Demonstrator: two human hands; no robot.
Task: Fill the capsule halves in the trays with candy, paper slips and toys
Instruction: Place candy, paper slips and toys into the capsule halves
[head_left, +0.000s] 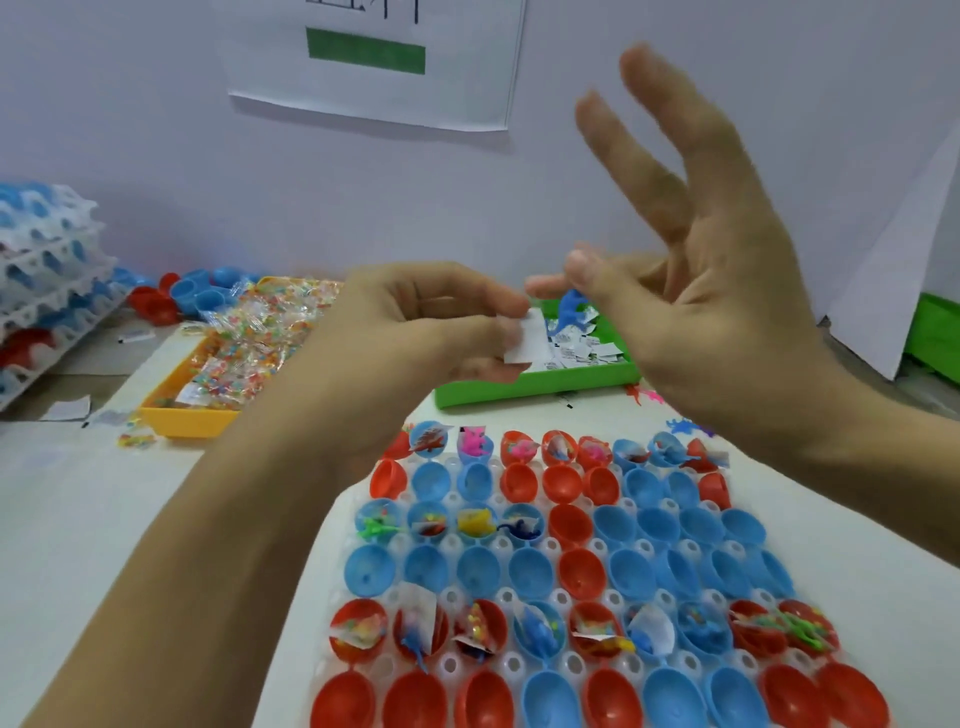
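Observation:
A white tray (831, 540) in front of me holds rows of red and blue capsule halves (571, 566); some rows hold toys, slips and candy, others are bare. My left hand (415, 332) is raised above the tray and pinches a white paper slip (527, 340) between thumb and fingers. My right hand (696, 260) is raised beside it, fingers spread upward, with thumb and forefinger pinching a small blue toy dinosaur (569, 312). Behind them a green bin (535, 384) holds paper slips, and an orange bin (187, 415) holds wrapped candy (260, 332).
Stacked white trays with capsule halves (47, 291) stand at the far left, with loose red and blue halves (182, 296) beside them. Small loose toys (675, 421) lie right of the green bin. A second green bin (935, 338) is at the right edge. A wall rises behind.

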